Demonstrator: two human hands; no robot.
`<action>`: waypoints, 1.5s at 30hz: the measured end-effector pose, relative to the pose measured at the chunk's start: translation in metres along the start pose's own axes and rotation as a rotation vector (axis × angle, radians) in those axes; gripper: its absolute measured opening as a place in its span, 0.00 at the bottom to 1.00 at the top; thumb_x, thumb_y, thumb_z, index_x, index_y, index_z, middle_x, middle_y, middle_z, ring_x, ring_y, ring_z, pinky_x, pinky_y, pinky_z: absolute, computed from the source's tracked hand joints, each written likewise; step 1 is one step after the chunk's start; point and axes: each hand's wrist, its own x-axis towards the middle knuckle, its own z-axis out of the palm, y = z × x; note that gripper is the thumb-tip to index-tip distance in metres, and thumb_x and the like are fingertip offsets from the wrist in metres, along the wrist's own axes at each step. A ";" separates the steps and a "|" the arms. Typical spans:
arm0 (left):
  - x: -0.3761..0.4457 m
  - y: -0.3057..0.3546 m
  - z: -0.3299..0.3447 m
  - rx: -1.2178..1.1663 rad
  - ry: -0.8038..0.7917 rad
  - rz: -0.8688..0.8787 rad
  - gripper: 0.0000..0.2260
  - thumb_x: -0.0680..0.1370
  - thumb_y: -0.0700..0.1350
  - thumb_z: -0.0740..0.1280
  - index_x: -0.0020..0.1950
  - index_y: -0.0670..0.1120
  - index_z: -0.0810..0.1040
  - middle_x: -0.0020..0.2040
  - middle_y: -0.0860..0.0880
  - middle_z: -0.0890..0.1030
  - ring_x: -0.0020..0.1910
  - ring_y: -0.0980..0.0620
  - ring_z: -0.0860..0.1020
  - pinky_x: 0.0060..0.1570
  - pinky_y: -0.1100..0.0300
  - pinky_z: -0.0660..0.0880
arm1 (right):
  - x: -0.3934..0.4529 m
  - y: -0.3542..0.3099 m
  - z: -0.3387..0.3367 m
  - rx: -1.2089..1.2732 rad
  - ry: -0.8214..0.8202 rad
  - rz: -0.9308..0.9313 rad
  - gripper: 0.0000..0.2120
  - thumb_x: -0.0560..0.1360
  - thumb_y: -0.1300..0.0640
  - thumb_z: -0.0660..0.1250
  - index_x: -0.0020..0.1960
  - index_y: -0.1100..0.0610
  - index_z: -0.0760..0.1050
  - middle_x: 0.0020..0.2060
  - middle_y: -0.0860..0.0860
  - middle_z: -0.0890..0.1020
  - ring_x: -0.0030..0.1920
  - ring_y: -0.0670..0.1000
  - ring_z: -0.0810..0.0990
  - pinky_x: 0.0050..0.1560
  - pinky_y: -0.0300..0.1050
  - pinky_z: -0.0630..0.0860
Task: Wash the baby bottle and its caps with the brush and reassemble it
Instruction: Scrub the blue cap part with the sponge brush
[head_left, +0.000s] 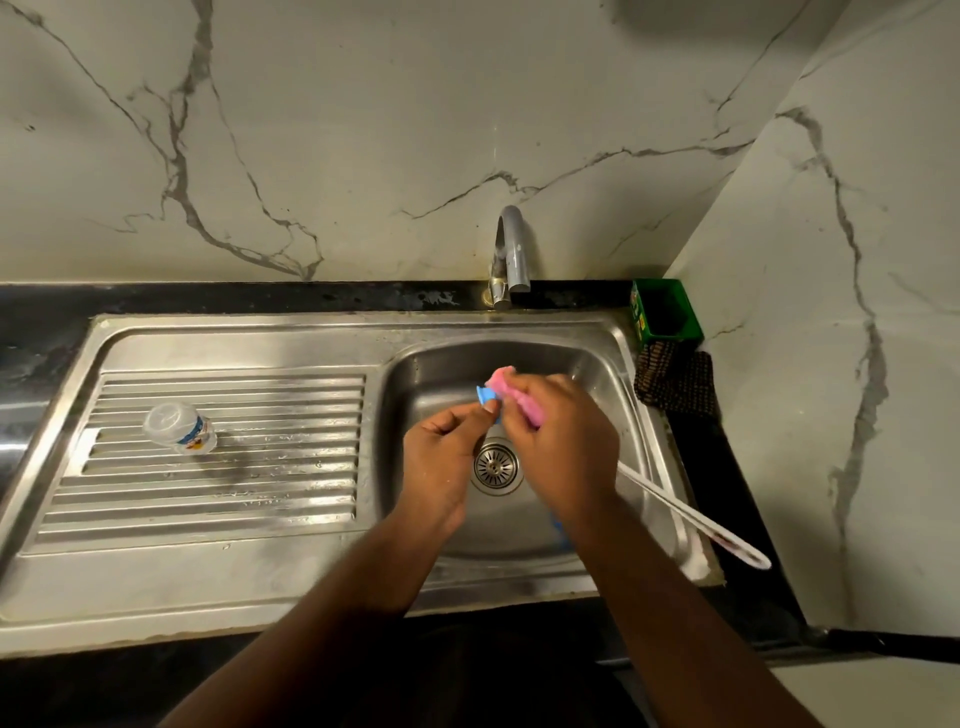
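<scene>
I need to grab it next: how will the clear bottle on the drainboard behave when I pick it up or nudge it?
The clear bottle looks like empty thin plastic, so probably light. It stands mouth-down on the ribbed drainboard, so a nudge may tip it, and its round body would then likely roll. Droplets on the ribs suggest it may be wet and slippery.

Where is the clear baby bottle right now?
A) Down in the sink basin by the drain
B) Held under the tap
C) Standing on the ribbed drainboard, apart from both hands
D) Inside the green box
C: the clear bottle stands on the ribbed drainboard, while the left hand and right hand work over the basin.
</scene>
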 end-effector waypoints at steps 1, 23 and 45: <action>0.001 0.000 -0.001 -0.037 0.029 -0.012 0.05 0.77 0.38 0.73 0.49 0.37 0.87 0.47 0.36 0.84 0.49 0.43 0.79 0.59 0.49 0.76 | -0.005 -0.001 0.004 -0.009 -0.003 -0.053 0.13 0.77 0.49 0.70 0.62 0.44 0.83 0.47 0.46 0.81 0.46 0.50 0.81 0.41 0.43 0.75; 0.016 0.025 -0.009 -0.133 -0.051 -0.263 0.13 0.80 0.40 0.70 0.62 0.34 0.81 0.55 0.38 0.86 0.48 0.48 0.87 0.54 0.57 0.83 | -0.011 0.030 -0.001 0.349 -0.001 0.088 0.15 0.81 0.56 0.71 0.67 0.48 0.82 0.57 0.43 0.85 0.57 0.42 0.83 0.58 0.42 0.80; 0.001 0.024 0.011 -0.446 -0.191 -0.282 0.14 0.80 0.40 0.66 0.62 0.33 0.79 0.61 0.36 0.83 0.57 0.46 0.85 0.62 0.55 0.79 | 0.007 0.011 -0.021 0.667 -0.115 0.182 0.13 0.80 0.57 0.73 0.64 0.49 0.83 0.56 0.41 0.86 0.58 0.41 0.84 0.61 0.43 0.81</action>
